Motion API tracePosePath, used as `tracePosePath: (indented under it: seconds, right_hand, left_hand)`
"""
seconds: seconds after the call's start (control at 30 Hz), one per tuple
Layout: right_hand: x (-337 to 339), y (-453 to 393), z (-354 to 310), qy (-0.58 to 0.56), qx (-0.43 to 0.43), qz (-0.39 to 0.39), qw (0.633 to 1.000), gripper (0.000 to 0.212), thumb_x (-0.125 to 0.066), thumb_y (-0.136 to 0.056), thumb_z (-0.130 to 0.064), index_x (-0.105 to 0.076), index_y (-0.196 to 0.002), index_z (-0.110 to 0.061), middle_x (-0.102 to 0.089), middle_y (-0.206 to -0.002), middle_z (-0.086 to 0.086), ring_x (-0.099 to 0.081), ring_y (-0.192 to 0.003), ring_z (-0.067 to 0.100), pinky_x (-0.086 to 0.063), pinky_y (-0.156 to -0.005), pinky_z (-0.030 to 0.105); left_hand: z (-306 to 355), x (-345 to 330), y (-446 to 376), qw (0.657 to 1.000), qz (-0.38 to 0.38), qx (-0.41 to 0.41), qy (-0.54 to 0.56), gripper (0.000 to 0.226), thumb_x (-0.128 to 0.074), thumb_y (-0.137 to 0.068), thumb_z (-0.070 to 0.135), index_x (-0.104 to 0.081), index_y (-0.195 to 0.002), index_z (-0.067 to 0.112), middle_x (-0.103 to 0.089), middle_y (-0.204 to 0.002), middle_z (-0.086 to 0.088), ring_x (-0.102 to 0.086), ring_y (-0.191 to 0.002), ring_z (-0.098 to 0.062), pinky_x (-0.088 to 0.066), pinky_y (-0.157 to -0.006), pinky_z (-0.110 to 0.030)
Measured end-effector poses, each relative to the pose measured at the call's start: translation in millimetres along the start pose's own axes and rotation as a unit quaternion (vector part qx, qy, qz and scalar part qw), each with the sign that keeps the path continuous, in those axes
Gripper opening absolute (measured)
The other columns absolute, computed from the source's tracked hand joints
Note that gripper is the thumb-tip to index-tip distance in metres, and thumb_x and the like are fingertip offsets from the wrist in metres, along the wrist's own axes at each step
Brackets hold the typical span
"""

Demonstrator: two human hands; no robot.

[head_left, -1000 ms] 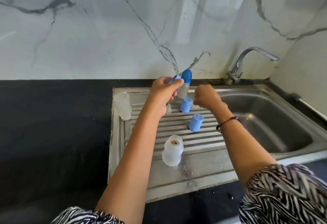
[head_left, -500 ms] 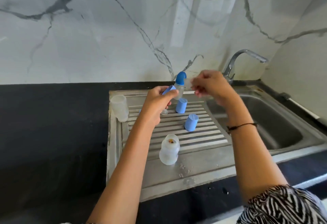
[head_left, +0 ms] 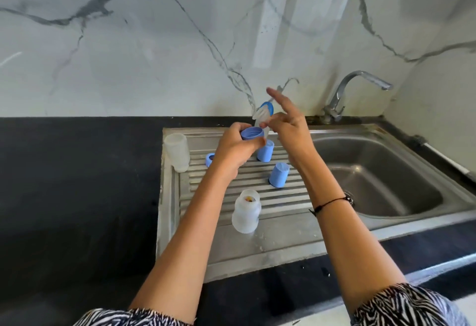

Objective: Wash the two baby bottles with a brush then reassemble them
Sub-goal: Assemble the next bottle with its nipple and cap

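My left hand (head_left: pixel 235 149) grips a blue screw ring (head_left: pixel 252 133) above the back of the steel drainboard (head_left: pixel 278 238). My right hand (head_left: pixel 287 126) pinches a clear teat (head_left: pixel 259 117) right above that ring, with the index finger stretched upward. Just behind the teat shows the blue top of a brush-like thing (head_left: pixel 268 107). One frosted bottle (head_left: pixel 246 211) stands upright at the front of the drainboard. A second frosted bottle (head_left: pixel 177 152) stands at its back left corner. Two blue caps (head_left: pixel 265 154) (head_left: pixel 279 175) and another blue ring (head_left: pixel 210 159) sit on the ribs.
The sink basin (head_left: pixel 373 171) lies to the right, with a chrome tap (head_left: pixel 360 86) over its back edge. Black countertop (head_left: pixel 77 184) runs to the left and along the front. A marble wall stands behind.
My right hand has come up off the drainboard with the clear teat and brought it over the blue ring. My left hand has turned the ring's opening upward.
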State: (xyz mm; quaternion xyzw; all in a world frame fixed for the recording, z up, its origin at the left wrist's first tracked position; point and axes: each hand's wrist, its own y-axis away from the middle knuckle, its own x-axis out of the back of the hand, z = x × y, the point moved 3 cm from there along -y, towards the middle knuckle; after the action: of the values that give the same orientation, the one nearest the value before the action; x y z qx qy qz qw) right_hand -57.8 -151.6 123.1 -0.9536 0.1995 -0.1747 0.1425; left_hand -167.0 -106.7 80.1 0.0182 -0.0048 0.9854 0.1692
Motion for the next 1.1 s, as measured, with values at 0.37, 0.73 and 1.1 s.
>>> tracePosePath:
  seconds: [0.37, 0.73, 1.1]
  right_hand:
    - [-7, 13, 11, 0.011, 0.027, 0.003, 1.000, 0.030, -0.057, -0.082, 0.000, -0.052, -0.094, -0.028, -0.063, -0.085, -0.002, -0.061, -0.082, 0.011, -0.050, -0.068, 0.025]
    - [9, 12, 15, 0.007, 0.048, 0.007, 0.999, 0.019, -0.055, -0.075, 0.002, -0.058, -0.086, -0.013, -0.062, -0.090, 0.010, -0.059, -0.087, 0.020, -0.048, -0.074, 0.028]
    - [12, 8, -3, 0.275, 0.128, 0.003, 0.953, 0.008, -0.062, -0.076, 0.004, -0.065, -0.078, -0.004, -0.058, -0.083, 0.000, -0.052, -0.069, 0.003, -0.043, -0.067, 0.011]
  left_hand:
    - [2, -12, 2, 0.999, -0.016, -0.016, -0.044, 0.034, -0.069, -0.080, 0.017, -0.058, -0.112, 0.018, -0.065, -0.094, 0.003, -0.059, -0.079, -0.011, -0.046, -0.063, -0.022]
    - [5, -18, 6, 0.997, -0.031, -0.046, -0.062, 0.037, -0.073, -0.079, 0.018, -0.055, -0.112, 0.017, -0.062, -0.096, 0.007, -0.060, -0.091, -0.012, -0.051, -0.078, -0.028]
    - [7, -11, 6, 0.994, -0.028, -0.061, -0.086, 0.037, -0.073, -0.081, 0.019, -0.054, -0.113, 0.019, -0.060, -0.103, 0.006, -0.057, -0.093, -0.011, -0.045, -0.078, -0.023]
